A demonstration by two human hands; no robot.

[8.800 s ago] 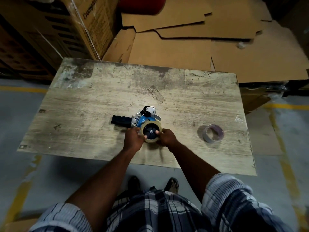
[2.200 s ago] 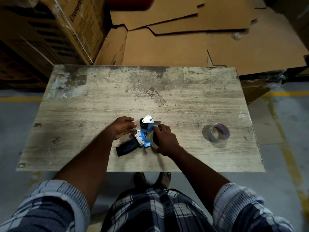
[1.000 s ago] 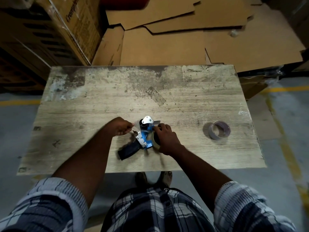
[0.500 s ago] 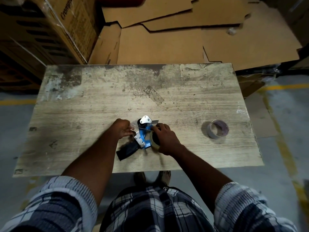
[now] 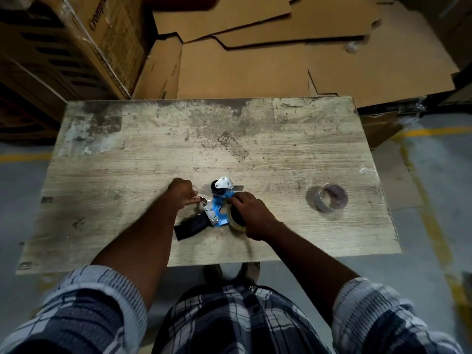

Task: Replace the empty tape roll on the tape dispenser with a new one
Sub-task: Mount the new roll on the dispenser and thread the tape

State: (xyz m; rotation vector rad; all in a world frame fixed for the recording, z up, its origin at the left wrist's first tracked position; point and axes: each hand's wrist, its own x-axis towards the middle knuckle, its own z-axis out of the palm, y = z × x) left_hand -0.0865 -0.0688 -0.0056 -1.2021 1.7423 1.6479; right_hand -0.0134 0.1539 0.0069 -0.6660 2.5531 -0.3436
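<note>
- Left hand point(image 5: 182, 191): fingers curled together, apparently pinching the tape end point(image 5: 200, 194), a faint clear strip that is hard to make out; just left of the dispenser's head.
- Right hand point(image 5: 251, 212): curled over the new tape roll point(image 5: 236, 222), fingertips at the blue frame.
- Tape dispenser point(image 5: 217, 208): on the surface point(image 5: 127, 162), between both hands; long axis diagonal, black handle point(image 5: 190, 228) toward the person's left, roller point(image 5: 216, 188) at the far end.
- Empty roll point(image 5: 330, 198): well apart to the right, nearer the right hand.
- Judgement: threading stage; the strip leads leftward from the roll, so the pull likely falls to the left hand.
</note>
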